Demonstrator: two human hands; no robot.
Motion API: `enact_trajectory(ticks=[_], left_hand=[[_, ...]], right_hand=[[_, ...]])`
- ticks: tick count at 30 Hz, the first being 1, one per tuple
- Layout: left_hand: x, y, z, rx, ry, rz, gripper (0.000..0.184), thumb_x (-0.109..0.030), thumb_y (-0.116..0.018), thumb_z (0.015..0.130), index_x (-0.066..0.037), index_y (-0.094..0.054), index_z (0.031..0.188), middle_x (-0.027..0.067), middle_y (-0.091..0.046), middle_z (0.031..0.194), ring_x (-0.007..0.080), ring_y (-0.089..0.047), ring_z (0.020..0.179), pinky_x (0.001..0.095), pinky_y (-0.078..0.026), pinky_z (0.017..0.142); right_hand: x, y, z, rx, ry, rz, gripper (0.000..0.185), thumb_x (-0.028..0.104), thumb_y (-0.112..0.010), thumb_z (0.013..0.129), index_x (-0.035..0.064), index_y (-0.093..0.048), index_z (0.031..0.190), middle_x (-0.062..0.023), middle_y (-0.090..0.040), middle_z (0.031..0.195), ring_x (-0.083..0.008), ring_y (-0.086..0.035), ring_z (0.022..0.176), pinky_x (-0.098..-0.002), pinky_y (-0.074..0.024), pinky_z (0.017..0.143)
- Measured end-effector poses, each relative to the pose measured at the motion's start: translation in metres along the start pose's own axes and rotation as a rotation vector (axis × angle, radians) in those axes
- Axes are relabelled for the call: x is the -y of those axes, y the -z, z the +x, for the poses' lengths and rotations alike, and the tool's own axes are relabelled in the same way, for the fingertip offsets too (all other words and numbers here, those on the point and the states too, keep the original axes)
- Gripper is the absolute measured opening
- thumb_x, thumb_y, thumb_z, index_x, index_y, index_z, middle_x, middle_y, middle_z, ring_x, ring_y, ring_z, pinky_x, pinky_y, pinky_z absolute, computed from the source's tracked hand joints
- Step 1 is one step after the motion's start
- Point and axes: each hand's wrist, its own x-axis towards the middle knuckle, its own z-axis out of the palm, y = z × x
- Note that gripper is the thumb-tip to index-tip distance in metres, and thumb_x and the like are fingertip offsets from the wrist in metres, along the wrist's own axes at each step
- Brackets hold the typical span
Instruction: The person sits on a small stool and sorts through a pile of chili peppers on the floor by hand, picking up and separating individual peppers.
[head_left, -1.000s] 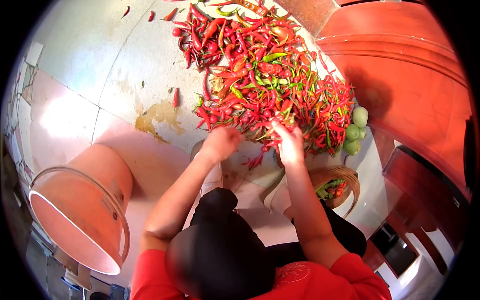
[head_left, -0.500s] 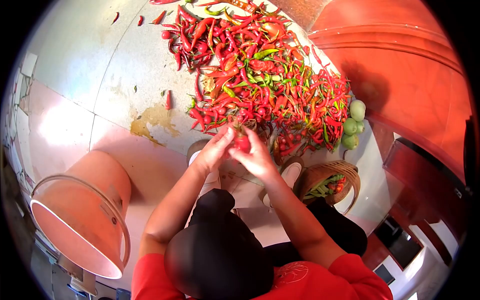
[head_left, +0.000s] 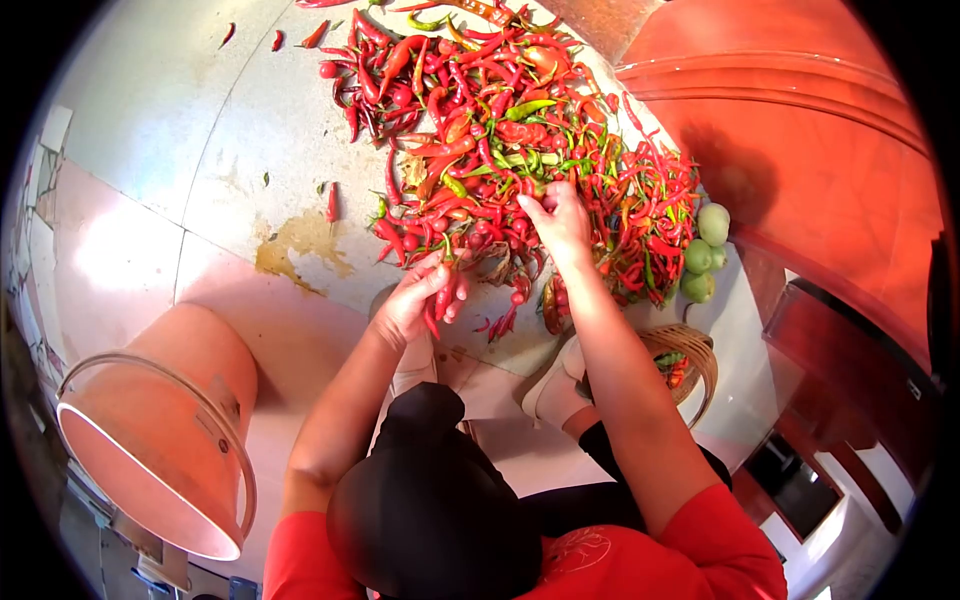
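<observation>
Red chili peppers (head_left: 444, 292) hang from my left hand (head_left: 405, 305), which is closed around them near the front edge of the pile. A green stem sticks up above its fingers. Over the middle of the chili pepper pile (head_left: 470, 100), my right hand (head_left: 563, 228) has its thumb and fingers drawn together among the peppers. What lies between those fingertips is hidden. Mostly red peppers make up the pile, with some green and orange ones and small round red ones mixed in. A small bunch of red chilies (head_left: 512, 300) lies between my hands, by the pile's front edge.
A large pinkish bucket (head_left: 160, 400) lies tipped at the left. To the right, a wicker basket (head_left: 707, 375) holds green and red peppers, partly behind my right arm. Several green round fruits (head_left: 698, 257) sit at the pile's right edge. A few stray chilies (head_left: 333, 202) lie leftward.
My hands were together in front of the pile with red chilies between them. They have parted: the right moved up and right into the pile, the left slightly down and left, keeping chilies.
</observation>
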Motion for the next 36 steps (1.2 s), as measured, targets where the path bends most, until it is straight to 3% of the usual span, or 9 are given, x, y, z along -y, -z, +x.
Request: enact_trajectory(ticks=[6, 8, 10, 17, 22, 23, 27, 32, 36], left_hand=[[0.002, -0.006, -0.004, -0.087, 0.063, 0.065, 0.043, -0.023, -0.068, 0.084, -0.013, -0.051, 0.123, 0.0074, -0.058, 0.077, 0.0137, -0.05, 0.053, 0.0249, -0.042, 0.049], [0.0, -0.008, -0.005, -0.078, 0.053, 0.067, 0.043, -0.023, -0.068, 0.084, -0.013, -0.051, 0.122, 0.0065, -0.058, 0.076, 0.0132, -0.05, 0.053, 0.0254, -0.043, 0.05], [0.001, -0.007, -0.005, -0.096, 0.045, 0.14, 0.049, -0.03, -0.068, 0.083, -0.008, -0.05, 0.123, 0.0064, -0.059, 0.077, 0.0152, -0.053, 0.056, 0.025, -0.043, 0.05], [-0.001, -0.013, 0.006, -0.12, 0.122, 0.168, 0.048, -0.025, -0.066, 0.085, -0.004, -0.048, 0.124, 0.0049, -0.061, 0.078, 0.0155, -0.056, 0.06, 0.025, -0.045, 0.051], [-0.012, -0.04, 0.022, -0.089, 0.014, 0.02, 0.043, -0.018, -0.066, 0.084, -0.006, -0.049, 0.122, 0.0137, -0.061, 0.115, 0.0221, -0.064, 0.094, 0.0267, -0.051, 0.058], [-0.012, -0.038, 0.027, 0.001, 0.001, -0.05, 0.044, -0.017, -0.064, 0.086, -0.005, -0.047, 0.125, 0.015, -0.053, 0.128, 0.0264, -0.058, 0.109, 0.0314, -0.055, 0.072], [-0.006, -0.039, 0.032, 0.1, -0.067, -0.18, 0.047, -0.013, -0.06, 0.087, -0.006, -0.043, 0.131, 0.0167, -0.047, 0.133, 0.0288, -0.053, 0.116, 0.0424, -0.049, 0.09], [-0.001, -0.026, 0.027, 0.073, 0.02, -0.229, 0.044, -0.014, -0.061, 0.087, -0.007, -0.046, 0.128, 0.0153, -0.056, 0.121, 0.0277, -0.059, 0.106, 0.0424, -0.05, 0.089], [0.0, -0.019, 0.027, -0.003, -0.049, -0.237, 0.036, -0.012, -0.058, 0.087, -0.009, -0.049, 0.122, 0.0127, -0.06, 0.105, 0.0286, -0.061, 0.1, 0.0435, -0.05, 0.09]], right_hand=[[0.005, -0.005, 0.017, -0.013, 0.062, -0.183, 0.052, 0.031, -0.078, 0.07, 0.0068, -0.05, 0.108, -0.0154, -0.064, 0.1, -0.0334, -0.063, 0.088, -0.0408, -0.0484, 0.079], [-0.001, 0.005, 0.02, 0.151, -0.041, -0.062, 0.052, 0.027, -0.078, 0.069, 0.0067, -0.052, 0.11, -0.0147, -0.065, 0.096, -0.0306, -0.064, 0.085, -0.0394, -0.0488, 0.079], [-0.013, 0.015, 0.014, 0.202, -0.053, 0.362, 0.035, 0.016, -0.073, 0.077, 0.0055, -0.06, 0.108, -0.0053, -0.065, 0.091, -0.0124, -0.062, 0.076, -0.0272, -0.0487, 0.056], [-0.018, 0.065, -0.021, 0.181, -0.169, 0.975, 0.022, 0.012, -0.068, 0.082, 0.0082, -0.061, 0.102, 0.0001, -0.065, 0.088, -0.0014, -0.042, 0.05, -0.0169, -0.0281, 0.042], [0.015, 0.068, -0.062, 0.383, -0.173, 0.821, 0.021, 0.013, -0.068, 0.082, 0.0066, -0.061, 0.101, 0.001, -0.063, 0.077, -0.0024, -0.05, 0.054, -0.0156, -0.0334, 0.043], [0.023, 0.066, -0.069, 0.459, -0.197, 0.81, 0.02, 0.012, -0.068, 0.082, 0.0061, -0.061, 0.1, 0.0002, -0.063, 0.077, -0.0027, -0.05, 0.053, -0.0163, -0.0344, 0.043], [0.036, 0.036, -0.09, 0.624, -0.307, 0.795, 0.018, 0.014, -0.068, 0.083, 0.0041, -0.058, 0.094, -0.0027, -0.063, 0.075, -0.0057, -0.054, 0.052, -0.0185, -0.0375, 0.04], [0.027, 0.013, -0.104, 0.634, -0.227, 0.649, 0.03, 0.013, -0.068, 0.084, 0.0052, -0.05, 0.108, -0.0049, -0.062, 0.078, -0.0089, -0.059, 0.058, -0.0209, -0.0433, 0.045], [0.013, 0.025, -0.113, 0.702, -0.413, 1.014, 0.031, 0.009, -0.061, 0.089, 0.0093, -0.05, 0.118, -0.0059, -0.062, 0.092, -0.0097, -0.059, 0.066, -0.0228, -0.0464, 0.054]])
